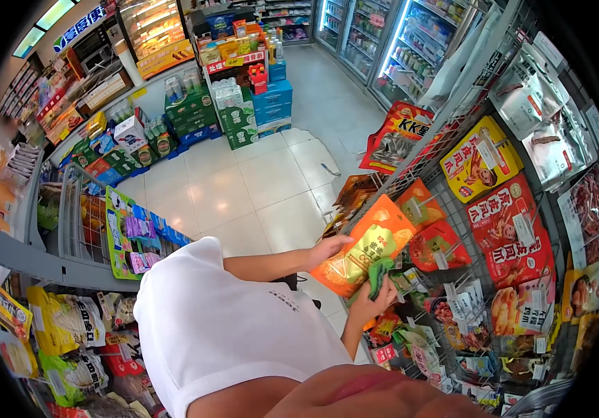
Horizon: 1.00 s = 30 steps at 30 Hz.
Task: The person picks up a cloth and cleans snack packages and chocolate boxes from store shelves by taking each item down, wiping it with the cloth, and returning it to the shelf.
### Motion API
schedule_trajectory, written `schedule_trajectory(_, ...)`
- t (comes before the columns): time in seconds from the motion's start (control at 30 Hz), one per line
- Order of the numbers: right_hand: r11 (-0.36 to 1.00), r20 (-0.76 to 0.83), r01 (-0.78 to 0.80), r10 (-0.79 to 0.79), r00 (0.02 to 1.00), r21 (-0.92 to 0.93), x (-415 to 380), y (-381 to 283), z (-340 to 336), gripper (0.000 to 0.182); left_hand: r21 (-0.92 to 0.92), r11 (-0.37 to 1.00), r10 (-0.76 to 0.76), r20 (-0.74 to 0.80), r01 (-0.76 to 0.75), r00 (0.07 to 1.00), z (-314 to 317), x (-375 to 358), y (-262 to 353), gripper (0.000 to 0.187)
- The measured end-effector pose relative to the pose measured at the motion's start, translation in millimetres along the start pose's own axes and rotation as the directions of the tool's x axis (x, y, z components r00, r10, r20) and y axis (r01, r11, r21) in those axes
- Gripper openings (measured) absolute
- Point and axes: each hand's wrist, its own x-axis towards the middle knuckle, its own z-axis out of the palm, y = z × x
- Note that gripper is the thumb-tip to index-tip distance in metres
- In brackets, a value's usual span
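Note:
An orange snack bag [362, 251] with a yellow-green label is held in front of the hanging rack. My left hand [329, 251] grips its left edge, with the thumb on the front. At the bag's lower right, my right hand [375, 301] is closed around a crumpled green cloth or packet [379, 276], which touches the bag. Just right of the bag hang an orange-red packet [421, 205] and a red packet [439, 245] on the rack.
The wire rack [446, 125] of hanging snacks runs along the right. A second rack [83, 209] stands at the left. Stacked green cartons [237, 118] and lit drink fridges [411, 49] are farther off, across the tiled floor [223, 195].

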Motion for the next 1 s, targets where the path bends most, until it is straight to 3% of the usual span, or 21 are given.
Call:
schedule_trajectory(0.07, 0.999, -0.100, -0.047, 0.046, 0.994, -0.011, 3, 1, 1, 0.046, -0.048, 0.997, -0.050, 0.070, 0.053, 0.996, 6, 4, -1, 0.057)
schedule_trajectory(0.1, 0.999, -0.066, -0.021, 0.019, 0.998, -0.037, 2, -7, 2, 0.047, -0.032, 0.997, -0.069, 0.096, 0.072, 0.993, 7, 8, 0, 0.057)
schedule_trajectory(0.2, 0.995, 0.010, 0.029, -0.028, 1.000, -0.094, -5, -35, 6, 0.048, 0.128, 0.989, 0.071, 0.008, -0.072, 0.997, 21, 14, 4, 0.055)
schedule_trajectory(0.23, 0.994, 0.015, 0.032, -0.030, 0.999, -0.101, -7, -39, 8, 0.049, 0.017, 0.996, -0.089, -0.078, 0.091, 0.993, 44, 1, 20, 0.052)
schedule_trajectory(0.33, 0.998, -0.083, -0.005, -0.001, 0.997, -0.068, -1, -45, 6, 0.045, 0.062, 0.982, -0.185, 0.099, 0.179, 0.978, 29, 9, 26, 0.052)
schedule_trajectory(0.37, 0.999, -0.137, -0.010, 0.004, 0.991, -0.045, 1, -39, 6, 0.043, 0.125, 0.952, -0.289, 0.077, 0.279, 0.954, 22, 8, 31, 0.051)
schedule_trajectory(0.47, 0.996, -0.183, -0.091, 0.094, 0.979, 0.027, 7, -33, 6, 0.035, 0.175, 0.983, -0.103, 0.325, 0.047, 0.940, 27, 5, 28, 0.061)
schedule_trajectory(0.5, 0.990, -0.187, -0.129, 0.138, 0.973, 0.060, 9, -36, 7, 0.034, 0.206, 0.976, -0.139, 0.310, 0.076, 0.941, 29, 3, 34, 0.077)
schedule_trajectory(0.6, 0.946, -0.126, -0.215, 0.251, 0.960, 0.242, 15, -33, 12, 0.036, 0.300, 0.951, -0.058, 0.399, -0.070, 0.915, 36, -3, 47, 0.077)
schedule_trajectory(0.63, 0.898, -0.113, -0.264, 0.321, 0.940, 0.352, 15, -33, 18, 0.034, 0.307, 0.947, -0.039, 0.393, -0.092, 0.919, 33, 1, 48, 0.093)
schedule_trajectory(0.67, 0.834, -0.089, -0.310, 0.390, 0.917, 0.456, 15, -33, 22, 0.032, 0.348, 0.932, -0.039, 0.378, -0.103, 0.925, 23, 7, 46, 0.095)
schedule_trajectory(0.7, 0.816, -0.002, -0.347, 0.392, 0.920, 0.463, 13, -37, 23, 0.035, 0.388, 0.915, -0.040, 0.361, -0.111, 0.932, 15, 11, 46, 0.098)
schedule_trajectory(0.83, 0.666, 0.076, -0.428, 0.489, 0.869, 0.612, 16, -58, 36, 0.045, 0.461, 0.874, 0.007, 0.300, -0.151, 0.954, 4, 8, 54, 0.105)
schedule_trajectory(0.93, 0.580, 0.105, -0.421, 0.498, 0.861, 0.697, 15, -71, 43, 0.049, 0.323, 0.929, 0.087, 0.287, -0.182, 0.954, 11, -2, 61, 0.104)
schedule_trajectory(1.0, 0.637, 0.065, -0.383, 0.464, 0.884, 0.669, 18, -74, 45, 0.048, 0.360, 0.913, 0.099, 0.260, -0.191, 0.961, 9, -6, 68, 0.105)
